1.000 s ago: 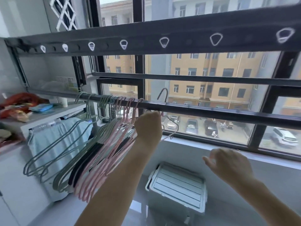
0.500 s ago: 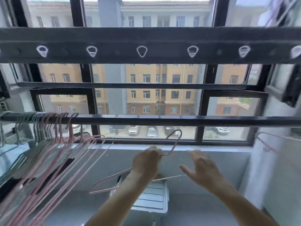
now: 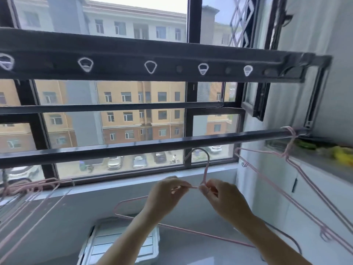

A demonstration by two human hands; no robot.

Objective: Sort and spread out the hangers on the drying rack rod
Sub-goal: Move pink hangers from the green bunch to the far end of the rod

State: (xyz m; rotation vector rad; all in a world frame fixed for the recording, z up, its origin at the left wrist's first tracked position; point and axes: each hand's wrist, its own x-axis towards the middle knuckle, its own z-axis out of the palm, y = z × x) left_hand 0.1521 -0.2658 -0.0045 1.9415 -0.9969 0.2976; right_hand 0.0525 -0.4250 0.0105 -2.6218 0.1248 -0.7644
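A dark drying rack rod (image 3: pixel 133 148) runs across the window at chest height. Below it I hold a pink wire hanger (image 3: pixel 205 169), its hook pointing up just under the rod. My left hand (image 3: pixel 168 192) pinches the hanger's shoulder wire left of the neck. My right hand (image 3: pixel 219 196) pinches the neck itself. Another pink hanger (image 3: pixel 286 180) hangs from the rod's far right end. A bunch of pink hangers (image 3: pixel 28 190) shows at the left edge.
An upper dark rail (image 3: pixel 152 54) with white-rimmed holes runs overhead. A white slatted unit (image 3: pixel 118 243) sits on the floor below my arms. A counter with green and yellow items (image 3: pixel 324 150) stands at the right by the wall.
My view has swung right, leaving the hanger bunch at the left edge. The held hanger moved right along under the rod, and my right hand closed onto its neck.
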